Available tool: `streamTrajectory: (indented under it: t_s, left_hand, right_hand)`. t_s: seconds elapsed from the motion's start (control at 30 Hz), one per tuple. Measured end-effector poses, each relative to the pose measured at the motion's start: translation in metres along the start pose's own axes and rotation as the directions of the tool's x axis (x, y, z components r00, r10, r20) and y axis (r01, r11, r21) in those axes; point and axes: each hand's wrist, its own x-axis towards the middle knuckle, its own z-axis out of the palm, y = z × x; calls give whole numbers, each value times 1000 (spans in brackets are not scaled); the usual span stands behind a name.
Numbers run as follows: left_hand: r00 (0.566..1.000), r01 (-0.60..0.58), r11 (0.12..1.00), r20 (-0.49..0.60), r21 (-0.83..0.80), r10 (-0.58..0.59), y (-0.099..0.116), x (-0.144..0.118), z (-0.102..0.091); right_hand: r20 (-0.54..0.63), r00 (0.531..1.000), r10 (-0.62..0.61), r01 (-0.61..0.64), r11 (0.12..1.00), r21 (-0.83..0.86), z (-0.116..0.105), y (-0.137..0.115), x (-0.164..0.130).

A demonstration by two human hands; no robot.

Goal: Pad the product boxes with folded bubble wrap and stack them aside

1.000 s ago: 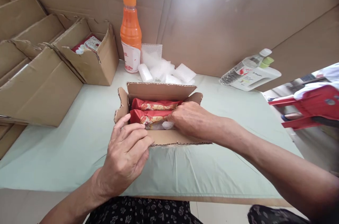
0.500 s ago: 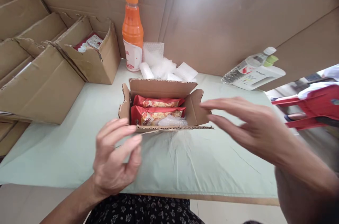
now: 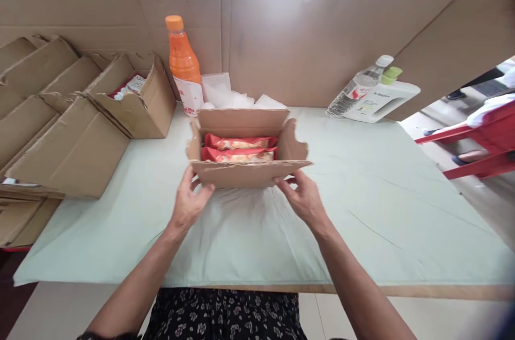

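An open cardboard box [image 3: 237, 175] stands at the middle of the cloth-covered table, its top flaps raised. Inside lie two red snack packets [image 3: 245, 155], one behind the other; the front wall hides their lower parts. My left hand [image 3: 190, 201] grips the box's near left corner, thumb on the front face and fingers round the side. At the near right corner my right hand [image 3: 301, 195] holds the box in the same way, its thumb against the front.
Several cardboard boxes [image 3: 76, 141] stand at the left, one holding packets. Behind the box are an orange bottle [image 3: 185, 69] and white foam pieces [image 3: 225, 94]. A clear bottle [image 3: 358, 90] and a white jug [image 3: 380, 101] lean at the back right. A red chair [image 3: 491, 136] stands beyond the table.
Both hands have come down onto the near corners of the box and taken hold of it. The box's front wall now shows more fully. The head view has shifted.
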Motion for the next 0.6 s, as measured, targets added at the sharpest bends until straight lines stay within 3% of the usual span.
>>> streamTrajectory:
  t_s: [0.13, 0.23, 0.33, 0.43, 0.5, 0.6]
  left_hand:
    - [984, -45, 999, 171, -3, 45, 8, -12, 40]
    - [989, -23, 999, 147, 42, 16, 1, -43, 27]
    - [997, 78, 992, -24, 98, -76, -9, -66, -16]
    - [985, 135, 975, -127, 175, -113, -13, -72, -52]
    - [979, 161, 965, -157, 208, -129, -12, -74, -59]
    - [971, 190, 956, -184, 222, -150, -13, -76, -56]
  right_hand:
    - [-200, 978, 62, -91, 986, -139, -46, 22, -49]
    - [-284, 958, -38, -34, 969, -244, -47, 23, -105]
    - [-176, 974, -141, 102, 972, -212, -20, 13, -137]
    - [-22, 976, -218, 215, 972, -97, -3, 10, -137]
    - [61, 969, -240, 241, 970, -18, -4, 15, -127]
    - [193, 954, -228, 211, 972, 102, -10, 27, -107]
